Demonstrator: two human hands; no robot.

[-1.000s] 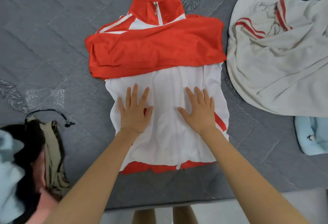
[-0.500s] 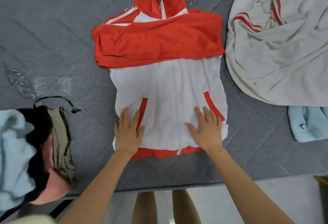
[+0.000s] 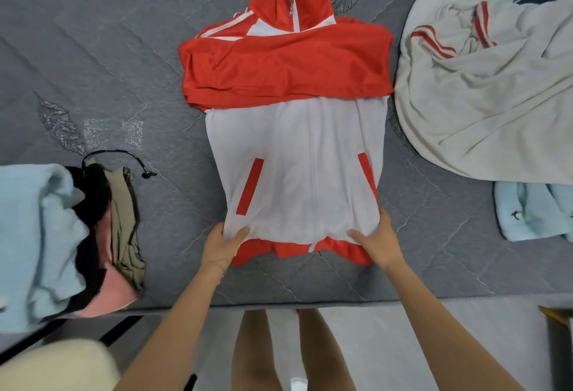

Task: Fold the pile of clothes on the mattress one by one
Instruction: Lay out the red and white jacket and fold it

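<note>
A red and white zip jacket (image 3: pixel 294 155) lies flat on the grey mattress (image 3: pixel 102 59), collar away from me, its red sleeves folded across the chest. My left hand (image 3: pixel 221 246) pinches the jacket's bottom left corner, thumb on top of the white cloth. My right hand (image 3: pixel 378 240) grips the bottom right corner, fingers tucked under the side. The red hem band bunches and lifts slightly between the two hands.
A crumpled cream garment with red stripes (image 3: pixel 483 87) lies to the right, a light blue piece (image 3: pixel 533 211) below it. A heap of light blue, black, khaki and pink clothes (image 3: pixel 62 235) sits at the left. The mattress front edge (image 3: pixel 310 302) runs just below my hands.
Both hands slid down the white front from the middle to the hem. They went from lying flat to taking hold of the bottom corners, and the hem has lifted a little.
</note>
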